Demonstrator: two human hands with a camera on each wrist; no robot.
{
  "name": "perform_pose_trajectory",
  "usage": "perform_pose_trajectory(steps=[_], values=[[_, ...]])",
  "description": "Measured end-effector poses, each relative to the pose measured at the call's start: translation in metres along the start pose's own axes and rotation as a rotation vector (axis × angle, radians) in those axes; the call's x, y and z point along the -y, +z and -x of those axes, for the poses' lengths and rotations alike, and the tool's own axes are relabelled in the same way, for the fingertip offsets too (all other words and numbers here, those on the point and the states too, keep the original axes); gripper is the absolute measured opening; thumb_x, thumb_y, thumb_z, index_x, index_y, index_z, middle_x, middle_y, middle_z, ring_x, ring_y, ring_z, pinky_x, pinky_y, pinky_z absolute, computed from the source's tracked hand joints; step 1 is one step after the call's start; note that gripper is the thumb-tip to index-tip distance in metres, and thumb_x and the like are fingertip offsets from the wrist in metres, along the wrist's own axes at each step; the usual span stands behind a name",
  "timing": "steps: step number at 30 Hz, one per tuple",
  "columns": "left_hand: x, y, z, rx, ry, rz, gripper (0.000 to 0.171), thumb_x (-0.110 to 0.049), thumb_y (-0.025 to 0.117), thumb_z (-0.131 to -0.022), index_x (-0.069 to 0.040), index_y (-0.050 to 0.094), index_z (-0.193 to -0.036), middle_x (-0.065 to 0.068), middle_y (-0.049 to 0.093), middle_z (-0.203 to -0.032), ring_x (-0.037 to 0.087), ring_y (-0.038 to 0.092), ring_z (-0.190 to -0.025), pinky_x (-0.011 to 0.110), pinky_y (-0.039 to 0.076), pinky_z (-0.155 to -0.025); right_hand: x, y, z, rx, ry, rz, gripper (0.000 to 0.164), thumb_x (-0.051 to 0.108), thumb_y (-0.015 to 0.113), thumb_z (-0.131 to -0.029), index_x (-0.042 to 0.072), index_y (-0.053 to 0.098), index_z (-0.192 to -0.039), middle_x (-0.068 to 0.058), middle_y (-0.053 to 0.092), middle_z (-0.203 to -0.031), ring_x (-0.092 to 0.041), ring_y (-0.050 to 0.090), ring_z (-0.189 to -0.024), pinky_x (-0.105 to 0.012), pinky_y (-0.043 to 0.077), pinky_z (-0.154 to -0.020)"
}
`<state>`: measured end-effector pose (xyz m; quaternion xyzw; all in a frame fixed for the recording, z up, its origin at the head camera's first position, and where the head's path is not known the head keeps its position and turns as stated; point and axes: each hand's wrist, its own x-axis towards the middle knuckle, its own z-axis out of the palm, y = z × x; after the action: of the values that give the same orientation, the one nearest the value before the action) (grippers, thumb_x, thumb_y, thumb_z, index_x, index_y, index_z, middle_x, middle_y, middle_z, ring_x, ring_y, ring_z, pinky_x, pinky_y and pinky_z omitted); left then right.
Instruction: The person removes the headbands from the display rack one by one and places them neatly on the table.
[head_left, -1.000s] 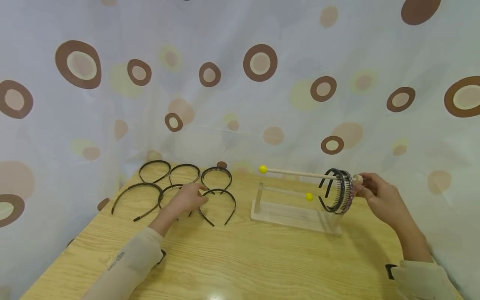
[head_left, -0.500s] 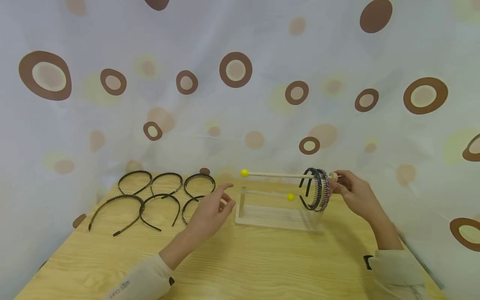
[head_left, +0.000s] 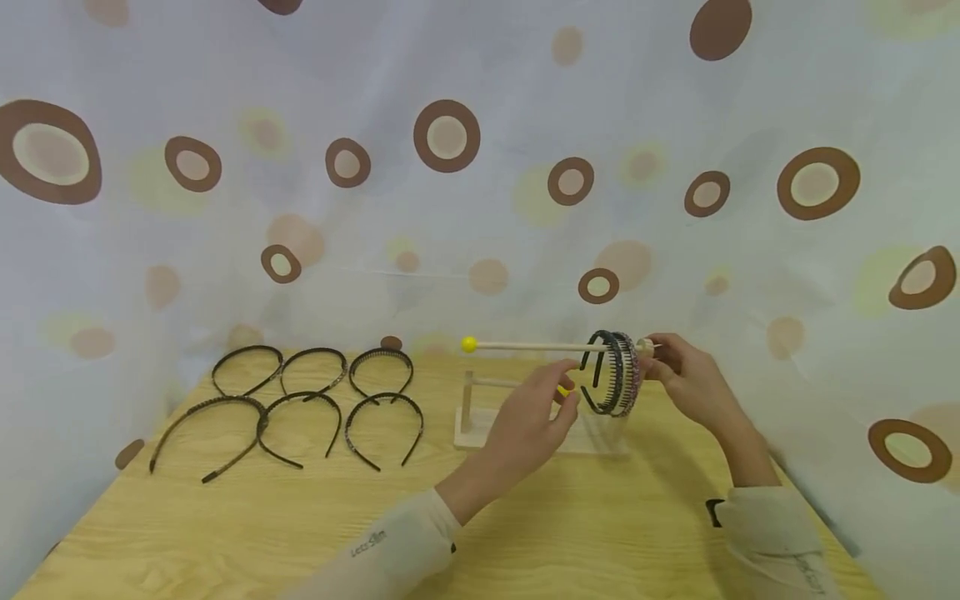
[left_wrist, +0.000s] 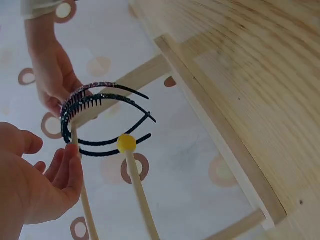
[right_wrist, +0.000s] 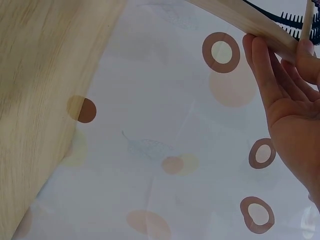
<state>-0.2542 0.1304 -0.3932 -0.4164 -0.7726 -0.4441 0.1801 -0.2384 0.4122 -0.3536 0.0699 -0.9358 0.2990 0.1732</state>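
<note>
A wooden headband stand has horizontal rods with yellow ball ends. Dark toothed headbands, one with pinkish glitter, hang together at the right end of its upper rod. My right hand grips the stand's right upright, thumb beside the rod in the right wrist view. Just left of the hanging headbands is my left hand, fingers loosely bent and holding nothing. The left wrist view shows its fingertips close to the rod and the headbands; whether they touch cannot be told. This hand partly hides the lower rod's yellow ball.
Several black headbands lie in two rows on the left of the wooden table, including a front-row headband and a toothed back-row headband. Behind the table hangs a patterned curtain.
My left hand has moved right from the headbands on the table to those on the stand, carrying nothing. My right hand keeps its hold on the stand. The head view has shifted rightward.
</note>
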Motion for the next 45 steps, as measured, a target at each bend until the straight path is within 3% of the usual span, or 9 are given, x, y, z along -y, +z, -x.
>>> perform_pose_trajectory(steps=[6, 12, 15, 19, 24, 29, 33, 39, 45], values=[[-0.007, 0.034, -0.010, 0.003, -0.037, -0.062, 0.049, -0.025, 0.060, -0.105, -0.014, 0.044, -0.150, 0.005, 0.057, -0.121, 0.010, 0.055, -0.092, 0.016, 0.046, -0.071, 0.000, 0.008, 0.000, 0.013, -0.009, -0.001, 0.046, 0.029, 0.055, -0.108, 0.000, 0.049, -0.143, -0.024, 0.065, -0.126, -0.038, 0.068, -0.105, -0.060, 0.053, -0.087], [-0.008, 0.046, -0.011, 0.016, -0.157, 0.049, 0.052, -0.024, 0.060, -0.105, -0.017, 0.041, -0.153, 0.006, 0.055, -0.129, 0.014, 0.059, -0.113, 0.021, 0.052, -0.084, 0.004, 0.015, 0.000, 0.016, -0.019, -0.043, 0.045, 0.026, 0.057, -0.107, -0.001, 0.050, -0.142, -0.023, 0.066, -0.124, -0.036, 0.069, -0.103, -0.058, 0.054, -0.086], [-0.008, 0.046, -0.012, 0.018, -0.183, 0.079, 0.053, -0.022, 0.060, -0.104, -0.018, 0.041, -0.153, 0.004, 0.057, -0.129, 0.015, 0.059, -0.114, 0.022, 0.052, -0.085, 0.006, 0.017, 0.000, 0.012, -0.025, -0.052, 0.045, 0.024, 0.058, -0.107, -0.001, 0.049, -0.142, -0.024, 0.066, -0.123, -0.035, 0.070, -0.101, -0.058, 0.054, -0.086], [-0.007, 0.045, -0.014, 0.000, -0.168, 0.127, 0.050, -0.018, 0.061, -0.103, -0.017, 0.046, -0.150, 0.000, 0.063, -0.118, 0.008, 0.059, -0.102, 0.017, 0.051, -0.075, 0.007, 0.017, -0.001, 0.005, -0.023, -0.048, 0.045, 0.026, 0.057, -0.107, -0.001, 0.049, -0.143, -0.023, 0.066, -0.123, -0.035, 0.070, -0.100, -0.058, 0.054, -0.087], [-0.007, 0.046, -0.017, -0.036, -0.083, 0.171, 0.047, -0.013, 0.065, -0.101, -0.015, 0.051, -0.145, -0.006, 0.067, -0.105, 0.000, 0.060, -0.091, 0.016, 0.051, -0.072, 0.008, 0.013, -0.001, 0.003, -0.023, -0.038, 0.046, 0.026, 0.056, -0.107, -0.001, 0.049, -0.143, -0.024, 0.066, -0.123, -0.037, 0.069, -0.103, -0.059, 0.053, -0.088], [-0.014, 0.046, -0.020, -0.062, -0.026, 0.195, 0.048, -0.013, 0.071, -0.097, -0.013, 0.053, -0.142, -0.006, 0.067, -0.104, 0.006, 0.064, -0.092, 0.017, 0.050, -0.080, 0.007, 0.007, 0.001, -0.003, -0.027, -0.025, 0.046, 0.026, 0.056, -0.107, -0.003, 0.048, -0.143, -0.025, 0.065, -0.124, -0.039, 0.068, -0.106, -0.061, 0.051, -0.089], [-0.020, 0.045, -0.020, -0.065, -0.044, 0.203, 0.051, -0.014, 0.076, -0.095, -0.013, 0.054, -0.141, -0.004, 0.064, -0.109, 0.010, 0.065, -0.092, 0.014, 0.048, -0.080, 0.004, 0.004, 0.001, -0.004, -0.025, -0.025, 0.047, 0.027, 0.056, -0.107, -0.002, 0.049, -0.143, -0.025, 0.064, -0.126, -0.041, 0.067, -0.108, -0.061, 0.051, -0.090], [-0.025, 0.040, -0.021, -0.080, -0.055, 0.190, 0.054, -0.011, 0.079, -0.092, -0.011, 0.055, -0.141, 0.001, 0.060, -0.115, 0.005, 0.062, -0.088, 0.016, 0.052, -0.075, 0.002, 0.001, 0.002, -0.012, -0.023, -0.026, 0.045, 0.026, 0.056, -0.107, -0.001, 0.049, -0.142, -0.025, 0.064, -0.126, -0.042, 0.066, -0.110, -0.061, 0.051, -0.089], [-0.026, 0.029, -0.025, -0.116, -0.082, 0.263, 0.053, -0.005, 0.079, -0.091, -0.011, 0.058, -0.139, 0.003, 0.064, -0.118, 0.001, 0.061, -0.084, 0.011, 0.051, -0.070, -0.001, 0.000, 0.001, -0.013, -0.015, -0.024, 0.045, 0.026, 0.056, -0.107, -0.001, 0.049, -0.142, -0.024, 0.065, -0.125, -0.040, 0.067, -0.108, -0.060, 0.052, -0.089]])
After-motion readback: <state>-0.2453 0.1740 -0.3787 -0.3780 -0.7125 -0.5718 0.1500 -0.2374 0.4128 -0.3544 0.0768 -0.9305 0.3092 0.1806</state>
